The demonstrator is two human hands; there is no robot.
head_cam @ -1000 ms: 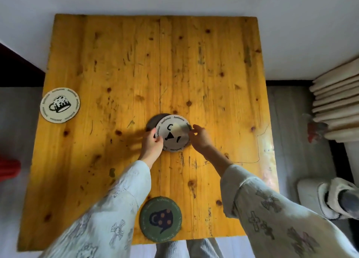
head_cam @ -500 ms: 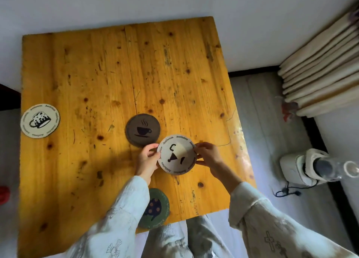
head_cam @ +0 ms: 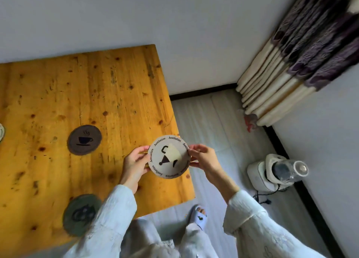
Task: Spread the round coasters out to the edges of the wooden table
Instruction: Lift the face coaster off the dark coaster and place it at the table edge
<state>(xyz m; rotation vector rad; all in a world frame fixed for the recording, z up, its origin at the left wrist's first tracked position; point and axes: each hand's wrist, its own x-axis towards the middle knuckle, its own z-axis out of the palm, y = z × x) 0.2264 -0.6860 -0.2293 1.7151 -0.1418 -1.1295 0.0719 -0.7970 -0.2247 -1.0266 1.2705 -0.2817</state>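
A grey round coaster (head_cam: 168,156) with black lettering is held over the right edge of the wooden table (head_cam: 97,94). My left hand (head_cam: 134,163) pinches its left rim and my right hand (head_cam: 202,158) pinches its right rim. On the table's middle lies a dark brown coaster (head_cam: 84,139) with a cup drawing. A green coaster (head_cam: 80,214) rests at the near edge, partly under my left sleeve. A sliver of a white coaster (head_cam: 1,131) shows at the frame's left border.
The table's far edge meets a white wall. Right of the table is grey floor with a white appliance holding a bottle (head_cam: 275,172), its cable, and a hanging curtain (head_cam: 291,69). My slippered foot (head_cam: 199,216) is below the table's right corner.
Both hands carried the grey coaster from the table's middle to its right edge, uncovering the dark brown coaster beneath. The view swung right.
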